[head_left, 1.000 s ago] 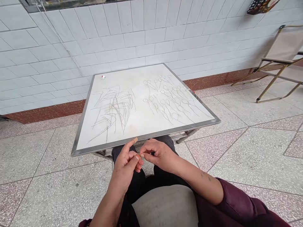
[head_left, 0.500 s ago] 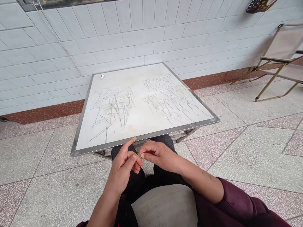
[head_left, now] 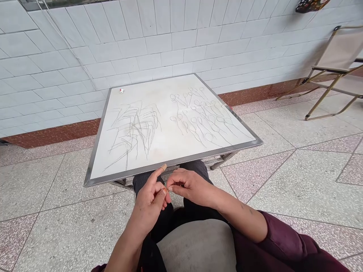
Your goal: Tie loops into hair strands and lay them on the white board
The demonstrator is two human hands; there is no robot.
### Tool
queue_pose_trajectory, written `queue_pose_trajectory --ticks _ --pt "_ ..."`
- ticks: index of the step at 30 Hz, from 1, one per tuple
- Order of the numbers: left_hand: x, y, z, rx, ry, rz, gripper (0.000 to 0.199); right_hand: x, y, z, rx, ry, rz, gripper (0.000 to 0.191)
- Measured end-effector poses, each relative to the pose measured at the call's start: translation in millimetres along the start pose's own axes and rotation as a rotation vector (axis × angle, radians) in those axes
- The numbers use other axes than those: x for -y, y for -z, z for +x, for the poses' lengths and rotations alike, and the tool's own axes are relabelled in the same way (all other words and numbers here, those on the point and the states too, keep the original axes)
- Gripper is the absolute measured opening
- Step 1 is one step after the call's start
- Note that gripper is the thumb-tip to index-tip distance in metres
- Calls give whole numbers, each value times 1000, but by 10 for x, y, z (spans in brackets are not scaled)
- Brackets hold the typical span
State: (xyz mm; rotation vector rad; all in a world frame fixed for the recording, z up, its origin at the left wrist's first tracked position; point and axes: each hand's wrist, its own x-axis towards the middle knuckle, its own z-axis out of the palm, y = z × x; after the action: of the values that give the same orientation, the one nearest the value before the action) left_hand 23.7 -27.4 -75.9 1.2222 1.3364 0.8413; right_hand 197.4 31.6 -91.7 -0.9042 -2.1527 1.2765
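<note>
My left hand (head_left: 152, 199) is closed in a pinch between thumb and fingers, its index finger stretched out toward the table edge. Opposite it, my right hand (head_left: 189, 187) pinches with thumb and forefinger, the fingertips of both hands almost meeting above my lap. Between them is a thin wire (head_left: 166, 189), mostly hidden by the fingers. On the white table (head_left: 167, 149) just beyond, several bent wires (head_left: 132, 128) lie in a loose, crossing pile at the left. Several wires with round looped ends (head_left: 198, 121) are spread at the right.
A small white and red object (head_left: 121, 91) sits at the table's far left corner. Behind the table runs a white tiled wall (head_left: 153, 53) with a cable (head_left: 76, 56) down it. A folding chair (head_left: 334, 68) stands at the right on the speckled floor (head_left: 283, 181).
My left hand's fingers have shifted slightly, the index finger a little to the right. Both hands stay close together, and the wires on the table look the same.
</note>
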Motion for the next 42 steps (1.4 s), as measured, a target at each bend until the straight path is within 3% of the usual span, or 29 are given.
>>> queue_pose_trajectory --ticks 10,13,19,26,31,38,42 --pt "-79 120 -59 164 -62 199 56 -13 17 -38 68 106 77 15" --pt "-82 171 -68 198 -40 107 57 21 16 -51 81 65 161 15" --pt "-97 225 -105 19 -72 -99 60 37 53 -99 92 -93 421 14" --pt "-104 13 -166 -87 -126 -48 57 21 6 -133 81 -97 462 15" --pt "-58 -28 -175 -43 -127 -29 60 49 0 -171 44 -31 396 14" --pt "-100 -15 -213 57 -81 -75 59 87 76 -215 109 59 308 12" --pt "-112 3 -209 -91 -19 -258 59 62 122 -245 79 78 238 11"
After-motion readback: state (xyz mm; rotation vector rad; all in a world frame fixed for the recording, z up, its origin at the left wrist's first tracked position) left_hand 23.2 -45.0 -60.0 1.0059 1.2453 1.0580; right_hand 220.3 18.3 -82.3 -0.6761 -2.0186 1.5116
